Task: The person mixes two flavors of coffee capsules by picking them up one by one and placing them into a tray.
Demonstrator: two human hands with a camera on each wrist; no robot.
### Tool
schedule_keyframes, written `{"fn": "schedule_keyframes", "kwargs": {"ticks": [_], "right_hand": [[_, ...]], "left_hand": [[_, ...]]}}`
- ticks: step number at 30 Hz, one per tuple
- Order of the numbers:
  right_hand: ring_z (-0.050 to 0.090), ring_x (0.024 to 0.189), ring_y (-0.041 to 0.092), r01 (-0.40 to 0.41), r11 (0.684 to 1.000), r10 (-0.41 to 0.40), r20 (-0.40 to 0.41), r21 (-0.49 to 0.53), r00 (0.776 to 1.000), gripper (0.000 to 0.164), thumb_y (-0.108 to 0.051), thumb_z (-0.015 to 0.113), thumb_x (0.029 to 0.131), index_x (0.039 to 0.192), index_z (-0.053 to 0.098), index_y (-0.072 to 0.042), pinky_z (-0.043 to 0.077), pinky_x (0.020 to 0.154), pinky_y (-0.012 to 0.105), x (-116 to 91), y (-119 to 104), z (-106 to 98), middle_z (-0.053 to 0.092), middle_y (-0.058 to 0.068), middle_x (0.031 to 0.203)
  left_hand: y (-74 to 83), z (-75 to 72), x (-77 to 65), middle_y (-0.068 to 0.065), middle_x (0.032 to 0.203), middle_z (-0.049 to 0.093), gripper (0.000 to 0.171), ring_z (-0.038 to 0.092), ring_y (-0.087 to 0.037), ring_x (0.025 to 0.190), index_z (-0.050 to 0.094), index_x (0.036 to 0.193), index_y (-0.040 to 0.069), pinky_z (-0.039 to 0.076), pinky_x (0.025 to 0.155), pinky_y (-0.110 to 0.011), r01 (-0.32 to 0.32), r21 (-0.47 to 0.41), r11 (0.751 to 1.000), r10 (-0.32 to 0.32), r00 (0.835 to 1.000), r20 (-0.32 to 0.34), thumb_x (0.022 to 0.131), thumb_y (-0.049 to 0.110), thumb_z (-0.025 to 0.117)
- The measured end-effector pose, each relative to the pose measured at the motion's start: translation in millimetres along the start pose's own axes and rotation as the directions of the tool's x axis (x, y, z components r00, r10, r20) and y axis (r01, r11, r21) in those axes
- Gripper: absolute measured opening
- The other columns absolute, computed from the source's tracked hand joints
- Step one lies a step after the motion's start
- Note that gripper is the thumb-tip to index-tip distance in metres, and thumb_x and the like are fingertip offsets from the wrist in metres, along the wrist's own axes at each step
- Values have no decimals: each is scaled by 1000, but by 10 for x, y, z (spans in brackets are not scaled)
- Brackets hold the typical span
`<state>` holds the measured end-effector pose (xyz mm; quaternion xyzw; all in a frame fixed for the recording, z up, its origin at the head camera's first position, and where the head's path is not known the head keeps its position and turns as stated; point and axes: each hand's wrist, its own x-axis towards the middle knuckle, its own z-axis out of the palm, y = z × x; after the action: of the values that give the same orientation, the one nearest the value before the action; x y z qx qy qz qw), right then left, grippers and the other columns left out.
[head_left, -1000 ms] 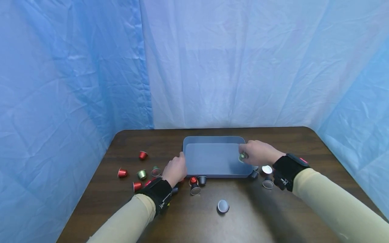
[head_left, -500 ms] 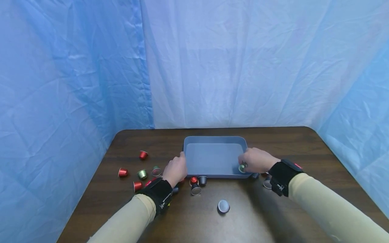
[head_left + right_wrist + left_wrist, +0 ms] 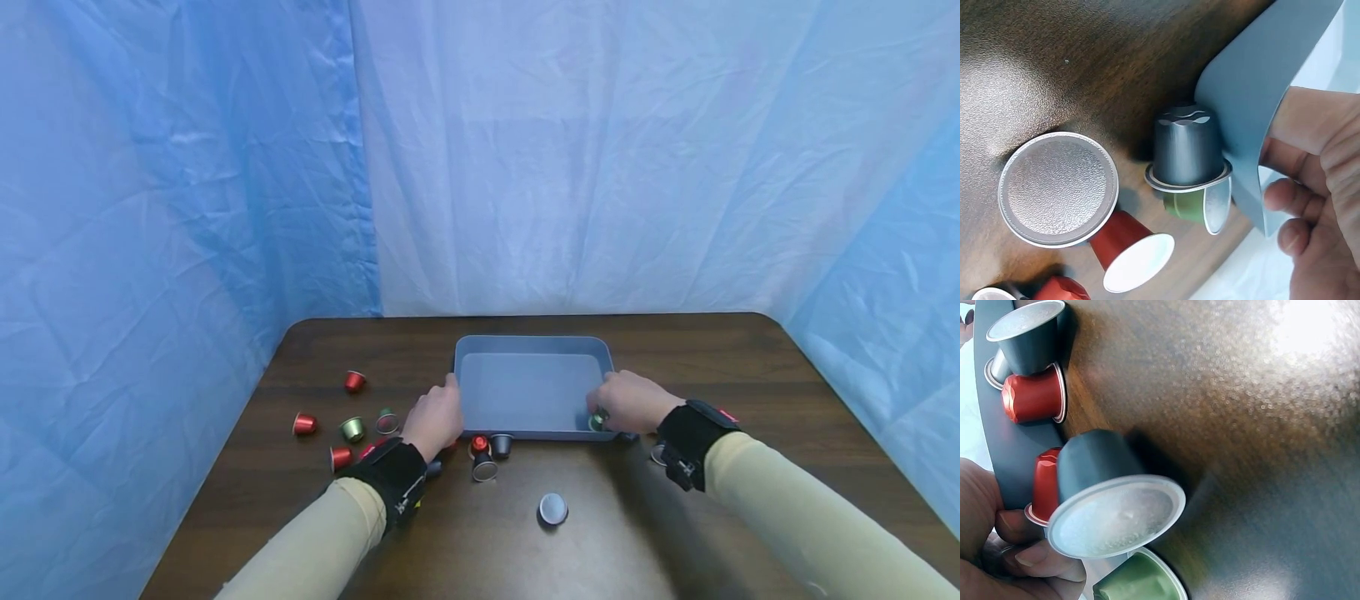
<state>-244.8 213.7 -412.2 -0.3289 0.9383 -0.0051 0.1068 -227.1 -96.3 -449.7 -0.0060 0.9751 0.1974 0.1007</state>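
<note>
Right hand (image 3: 636, 400), clearly the nearer, pinches a green capsule (image 3: 597, 421) just beneath it, inside the near right corner of the tray (image 3: 525, 387); left hand (image 3: 435, 419)'s across at the left side, grip unclear.

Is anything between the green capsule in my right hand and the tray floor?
Nothing visible: the green capsule is at the near right corner of the tray, though the right hand hides part of that corner.

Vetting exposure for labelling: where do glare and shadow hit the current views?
Head: soft sheen on the table, dark shadow beside the right sleeve; left wrist: blown-out glare, top right; right wrist: bright glare patch near the left edge.
</note>
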Motion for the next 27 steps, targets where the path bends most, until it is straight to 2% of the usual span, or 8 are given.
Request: {"fn": "schedule_keyframes", "kwargs": {"ticks": [5,8,14,20,24,27], "right_hand": [[51,76,16,0,1000,0,14,-5,1000,14,-8,81,85,96,77,-15,45,68,33,23,9,5,64,-4,80],[53,80,17,-17,1000,17,34,4,999,18,-9,80,86,102,77,-16,46,70,35,18,13,-17,67,-3,85],[56,89,18,-30,999,29,26,30,999,30,-23,82,86,115,76,-18,45,78,39,-2,60,-81,71,-1,98],[55,87,16,-49,995,52,-23,88,998,37,-26,81,88,122,73,-13,51,76,37,-84,109,-253,66,-1,93],[55,85,14,-81,992,86,-40,102,996,38,-25,78,90,126,71,-13,50,73,34,-166,158,-385,62,-6,87],[55,80,12,-99,987,107,-54,124,993,36,-22,75,93,127,70,-14,48,69,33,-245,208,-469,63,-6,85]], "left_hand": [[8,-7,14,-20,120,67,68,71,-30,90,32,155,0,56,93,-50,1,-2,1000,-1,1000,6,99,15,68],[14,-19,22,-21,122,66,67,70,-30,90,32,155,-1,57,92,-50,-5,2,1000,5,1000,10,100,15,66],[16,-23,20,-21,119,67,67,70,-29,86,32,155,-1,57,92,-50,-4,-2,1000,4,1000,11,100,14,67],[4,-9,13,-19,114,67,67,69,-27,82,33,154,0,58,90,-48,-12,-4,1000,12,1000,-2,99,14,68],[-4,-1,17,-19,114,67,67,69,-26,81,33,154,0,58,89,-47,-15,-2,1000,15,1000,-5,99,14,68],[-11,3,18,-19,116,67,67,69,-26,82,33,155,0,58,90,-47,-12,-8,1000,12,1000,-6,99,14,67]]}}
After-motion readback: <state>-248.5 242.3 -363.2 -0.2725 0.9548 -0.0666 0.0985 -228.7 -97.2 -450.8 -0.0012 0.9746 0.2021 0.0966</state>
